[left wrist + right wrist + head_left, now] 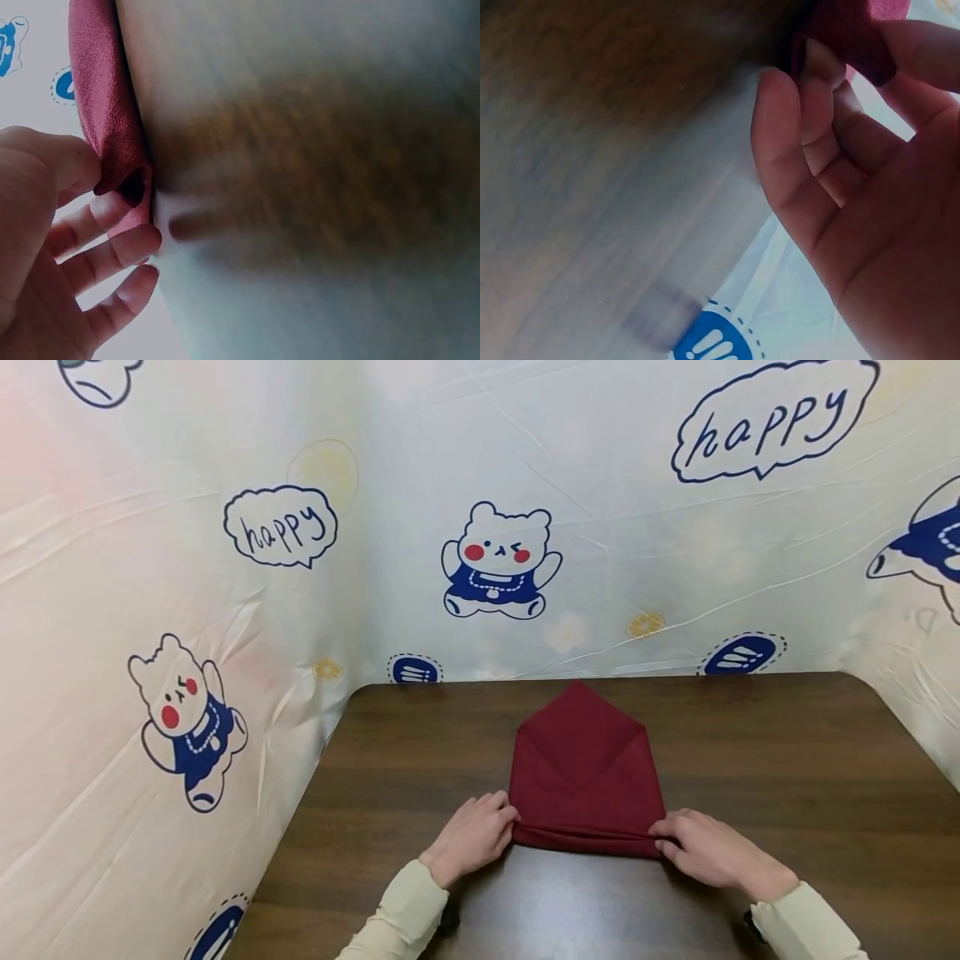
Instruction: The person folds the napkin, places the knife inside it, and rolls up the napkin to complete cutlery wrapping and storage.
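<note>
A dark red cloth napkin (pixel 585 768) lies folded on the brown wooden table, its far end coming to a point and its near edge rolled into a narrow band. At the left end of that band, my left hand (pixel 474 833) pinches the cloth (pixel 112 97) between thumb and fingers; the left wrist view shows the other fingers spread loosely below. My right hand (pixel 716 852) pinches the band's right end. In the right wrist view only a corner of the cloth (pixel 847 37) shows between thumb and fingers.
The wooden table (pixel 405 752) has rounded far corners. A pale curtain (pixel 615 552) printed with bears and the word "happy" hangs behind it and along both sides. The napkin's tip reaches close to the table's far edge.
</note>
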Demonstrator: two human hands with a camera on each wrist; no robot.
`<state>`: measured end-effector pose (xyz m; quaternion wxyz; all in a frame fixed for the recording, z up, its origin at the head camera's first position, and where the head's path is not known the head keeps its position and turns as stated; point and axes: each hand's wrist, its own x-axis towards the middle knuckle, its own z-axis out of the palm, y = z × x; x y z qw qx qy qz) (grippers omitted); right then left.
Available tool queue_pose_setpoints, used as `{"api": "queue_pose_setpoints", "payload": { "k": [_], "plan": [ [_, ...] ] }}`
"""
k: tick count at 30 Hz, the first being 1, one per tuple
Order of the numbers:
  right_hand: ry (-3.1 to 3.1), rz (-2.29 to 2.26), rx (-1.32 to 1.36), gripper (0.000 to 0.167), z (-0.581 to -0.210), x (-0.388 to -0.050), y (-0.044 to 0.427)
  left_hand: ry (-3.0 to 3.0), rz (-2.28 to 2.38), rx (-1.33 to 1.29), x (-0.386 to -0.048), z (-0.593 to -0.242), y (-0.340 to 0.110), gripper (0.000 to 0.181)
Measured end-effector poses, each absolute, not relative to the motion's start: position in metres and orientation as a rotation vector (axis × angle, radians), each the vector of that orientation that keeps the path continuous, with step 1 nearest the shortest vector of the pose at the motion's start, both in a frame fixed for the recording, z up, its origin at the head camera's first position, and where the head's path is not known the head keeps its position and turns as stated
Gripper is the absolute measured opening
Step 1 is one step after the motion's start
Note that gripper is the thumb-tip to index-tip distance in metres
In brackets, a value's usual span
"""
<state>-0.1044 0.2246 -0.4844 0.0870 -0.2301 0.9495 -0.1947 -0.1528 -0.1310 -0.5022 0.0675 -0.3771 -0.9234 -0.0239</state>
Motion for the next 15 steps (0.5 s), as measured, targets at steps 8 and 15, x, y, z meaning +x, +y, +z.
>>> {"api": "queue_pose_setpoints", "payload": {
  "k": [8,15],
  "plan": [
    [2.897,-0.658,-0.740,0.005,-0.4884,-0.1071,0.2250,-2.665,-0.066,-1.307,-0.1524,-0.4924,-0.1239,0.043],
    [2.988,-0.721,-0.707,0.022,-0.4910,-0.1089,0.2258,-2.676,-0.012,-1.357,-0.1510,-0.4962,-0.1240,0.038]
  ]
}}
